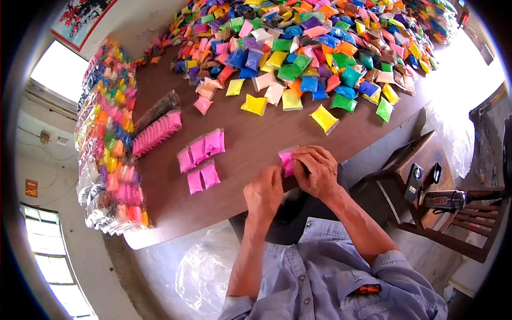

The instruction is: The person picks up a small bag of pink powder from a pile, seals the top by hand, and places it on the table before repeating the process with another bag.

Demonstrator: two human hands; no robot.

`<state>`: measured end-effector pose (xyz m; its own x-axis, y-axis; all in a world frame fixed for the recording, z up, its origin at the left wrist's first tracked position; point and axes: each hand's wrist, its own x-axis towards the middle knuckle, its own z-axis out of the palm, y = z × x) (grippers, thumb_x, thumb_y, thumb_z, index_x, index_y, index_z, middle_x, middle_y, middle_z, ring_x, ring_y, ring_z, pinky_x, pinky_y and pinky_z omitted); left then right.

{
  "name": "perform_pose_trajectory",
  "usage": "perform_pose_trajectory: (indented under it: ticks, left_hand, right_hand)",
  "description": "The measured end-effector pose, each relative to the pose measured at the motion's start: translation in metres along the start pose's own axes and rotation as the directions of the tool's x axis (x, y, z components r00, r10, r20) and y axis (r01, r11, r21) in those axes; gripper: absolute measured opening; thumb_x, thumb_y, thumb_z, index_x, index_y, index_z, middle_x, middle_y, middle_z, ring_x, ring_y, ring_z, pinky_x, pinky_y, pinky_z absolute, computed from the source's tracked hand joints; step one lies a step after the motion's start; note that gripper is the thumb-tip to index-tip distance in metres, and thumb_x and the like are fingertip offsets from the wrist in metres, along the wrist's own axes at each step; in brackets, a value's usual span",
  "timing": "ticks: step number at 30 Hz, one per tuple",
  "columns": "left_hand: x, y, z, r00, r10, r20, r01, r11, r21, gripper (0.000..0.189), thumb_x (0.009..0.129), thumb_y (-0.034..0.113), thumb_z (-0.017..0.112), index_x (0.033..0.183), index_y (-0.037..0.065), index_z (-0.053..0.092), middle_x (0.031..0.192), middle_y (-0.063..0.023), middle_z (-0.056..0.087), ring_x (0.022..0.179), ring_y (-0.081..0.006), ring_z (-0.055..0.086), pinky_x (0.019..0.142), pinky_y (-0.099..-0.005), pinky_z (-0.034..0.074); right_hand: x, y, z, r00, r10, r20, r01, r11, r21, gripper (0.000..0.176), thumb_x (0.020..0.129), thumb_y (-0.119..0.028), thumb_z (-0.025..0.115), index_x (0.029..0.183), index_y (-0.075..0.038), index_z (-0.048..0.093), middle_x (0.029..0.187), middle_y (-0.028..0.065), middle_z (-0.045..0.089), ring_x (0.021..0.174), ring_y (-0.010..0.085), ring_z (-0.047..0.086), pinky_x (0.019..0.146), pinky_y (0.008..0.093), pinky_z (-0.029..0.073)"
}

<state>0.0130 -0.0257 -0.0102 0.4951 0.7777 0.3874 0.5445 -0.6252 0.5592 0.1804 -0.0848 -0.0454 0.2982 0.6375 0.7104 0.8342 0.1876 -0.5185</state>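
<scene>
At the near edge of the table, a small pink packet [287, 162] in clear plastic is between my two hands. My right hand [318, 172] is closed over its right side, fingers bent down onto it. The fingers of my left hand [264, 193] are curled into a pinch at the packet's left edge; their tips are partly hidden. Left of my hands, several pink packets [198, 149] lie side by side in a group, two of them in a nearer row. Beyond that group, a long row of pink packets [157, 133] leans tightly stacked.
A large heap of coloured packets [298, 53] covers the table's far side, with a few loose yellow packets [324, 118] nearer. Bagged packets [109, 138] line the left edge. To the right, a wooden stool [426, 160] bears a flask [445, 199]. Clear plastic [205, 266] lies below the table.
</scene>
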Motion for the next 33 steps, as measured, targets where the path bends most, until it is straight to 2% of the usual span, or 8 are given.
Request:
perform_pose_trajectory:
  ticks: [4,9,14,16,17,27,29,33]
  left_hand:
    - [0.013,-0.013,-0.005,0.995,-0.096,-0.006,0.097,0.991,0.091,0.006,0.095,0.008,0.074,0.097,0.003,0.072,0.088,-0.0184,0.074,0.077,-0.0396,0.073,0.067,-0.0426,0.056]
    - [-0.001,0.009,-0.020,0.992,-0.117,-0.053,0.108,0.983,-0.149,0.003,0.094,0.002,0.074,0.095,0.001,0.072,0.084,-0.0179,0.072,0.071,-0.0319,0.072,0.065,-0.0360,0.056]
    - [-0.024,0.009,0.001,0.993,-0.064,-0.095,0.049,0.986,-0.157,0.006,0.094,0.004,0.075,0.096,0.001,0.071,0.085,-0.0176,0.073,0.073,-0.0332,0.073,0.066,-0.0386,0.058]
    - [-0.024,-0.003,0.002,0.991,-0.068,-0.112,0.072,0.997,0.031,0.006,0.094,0.006,0.075,0.097,0.002,0.071,0.085,-0.0169,0.073,0.073,-0.0357,0.072,0.066,-0.0412,0.057]
    - [-0.020,-0.010,0.003,0.988,-0.041,-0.147,0.054,0.995,0.086,0.006,0.095,0.011,0.075,0.095,0.008,0.070,0.081,-0.0153,0.071,0.071,-0.0380,0.070,0.061,-0.0476,0.055]
    - [-0.019,-0.011,-0.005,0.988,0.030,-0.150,-0.024,0.999,0.044,0.006,0.096,0.011,0.075,0.098,0.008,0.070,0.086,-0.0157,0.073,0.076,-0.0408,0.070,0.067,-0.0490,0.056]
    - [-0.010,-0.019,-0.013,0.988,-0.120,-0.099,0.126,0.990,0.059,0.006,0.096,0.010,0.074,0.098,0.006,0.070,0.088,-0.0165,0.073,0.077,-0.0407,0.071,0.068,-0.0483,0.056]
    - [-0.006,-0.014,-0.019,0.988,-0.105,-0.116,0.103,0.994,-0.026,0.007,0.096,0.009,0.074,0.096,0.005,0.070,0.087,-0.0172,0.073,0.077,-0.0405,0.071,0.068,-0.0487,0.055]
  right_hand:
    - [0.003,-0.003,-0.001,0.999,0.021,0.037,-0.021,1.000,-0.010,0.016,0.081,-0.005,0.078,0.097,-0.005,0.073,0.105,0.0103,0.077,0.098,0.0322,0.074,0.090,0.0413,0.059]
    - [0.011,-0.013,-0.006,0.998,0.030,0.047,-0.029,0.999,-0.024,0.018,0.085,-0.011,0.079,0.102,-0.007,0.076,0.095,0.0069,0.072,0.088,0.0310,0.068,0.080,0.0400,0.056]
    - [0.005,-0.006,0.001,0.999,0.013,0.043,-0.012,0.999,-0.032,0.016,0.086,-0.011,0.079,0.102,-0.010,0.077,0.094,0.0057,0.069,0.088,0.0292,0.065,0.077,0.0402,0.054]
    - [0.006,-0.008,0.001,0.999,0.018,0.037,-0.016,0.999,-0.050,0.014,0.086,-0.008,0.079,0.099,-0.009,0.078,0.092,0.0053,0.069,0.086,0.0291,0.065,0.076,0.0396,0.054]
    - [0.007,-0.010,0.000,0.998,0.035,0.048,-0.032,0.998,-0.061,0.014,0.084,-0.007,0.080,0.098,-0.010,0.078,0.091,0.0049,0.069,0.086,0.0287,0.065,0.077,0.0394,0.054]
    - [0.006,-0.011,0.002,0.997,0.067,0.037,-0.064,0.995,-0.073,0.016,0.078,-0.009,0.084,0.091,-0.013,0.077,0.091,0.0036,0.065,0.090,0.0279,0.064,0.078,0.0396,0.054]
    - [0.006,-0.013,0.001,0.997,0.067,0.043,-0.063,0.995,-0.081,0.016,0.078,-0.007,0.084,0.092,-0.013,0.077,0.091,0.0029,0.066,0.089,0.0278,0.064,0.078,0.0390,0.054]
    - [0.006,-0.010,0.002,0.997,0.048,0.052,-0.042,0.994,-0.103,0.019,0.078,-0.011,0.086,0.095,-0.013,0.077,0.092,0.0027,0.066,0.088,0.0280,0.065,0.079,0.0388,0.055]
